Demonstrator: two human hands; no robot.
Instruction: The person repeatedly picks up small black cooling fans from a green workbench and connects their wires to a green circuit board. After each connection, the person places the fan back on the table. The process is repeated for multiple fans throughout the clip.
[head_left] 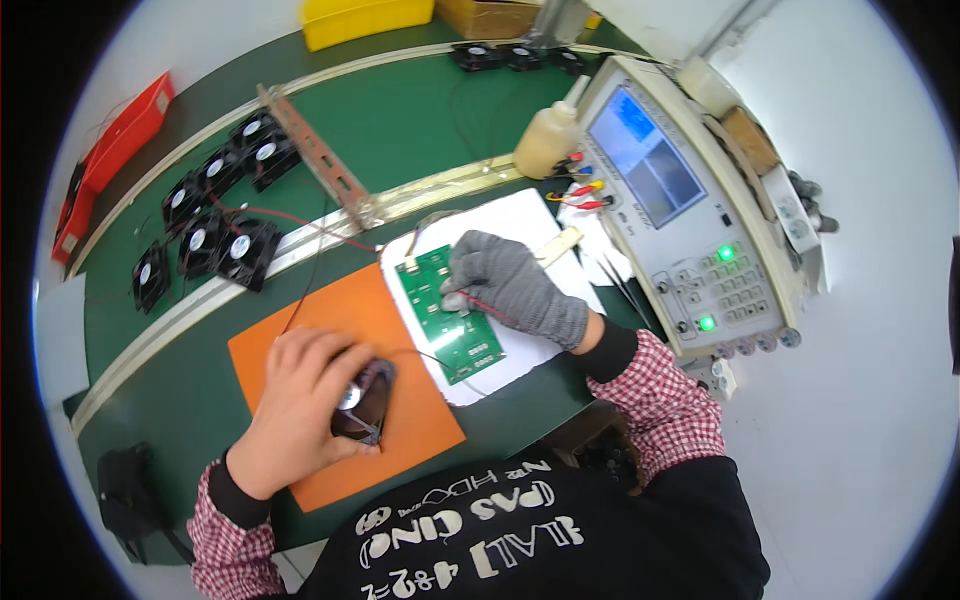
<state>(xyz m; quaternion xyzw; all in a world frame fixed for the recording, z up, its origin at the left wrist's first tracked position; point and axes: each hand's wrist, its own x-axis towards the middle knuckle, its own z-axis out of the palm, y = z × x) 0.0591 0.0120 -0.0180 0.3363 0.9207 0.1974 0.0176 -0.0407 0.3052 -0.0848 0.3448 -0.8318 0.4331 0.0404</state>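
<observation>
My bare left hand (310,400) is closed round a small black cooling fan (372,403), which stands tilted on an orange sheet (420,420). A dark wire runs from the fan toward the green circuit board (450,340). The board lies on a white pad (548,345) to the right of the orange sheet. Over the board's upper part, my right hand (505,285), in a grey knitted glove, has its fingers pinched on a thin red wire (482,303). The wire's end is hidden under the fingertips.
Several black fans (215,205) with red wires sit at the back left, beside an upright metal bar (318,160). A tester with a screen (650,160) stands at right, with clip leads (590,190), a squeeze bottle (548,138) and tweezers (622,280) nearby. Red bin (125,140) far left; yellow bin (365,20) behind.
</observation>
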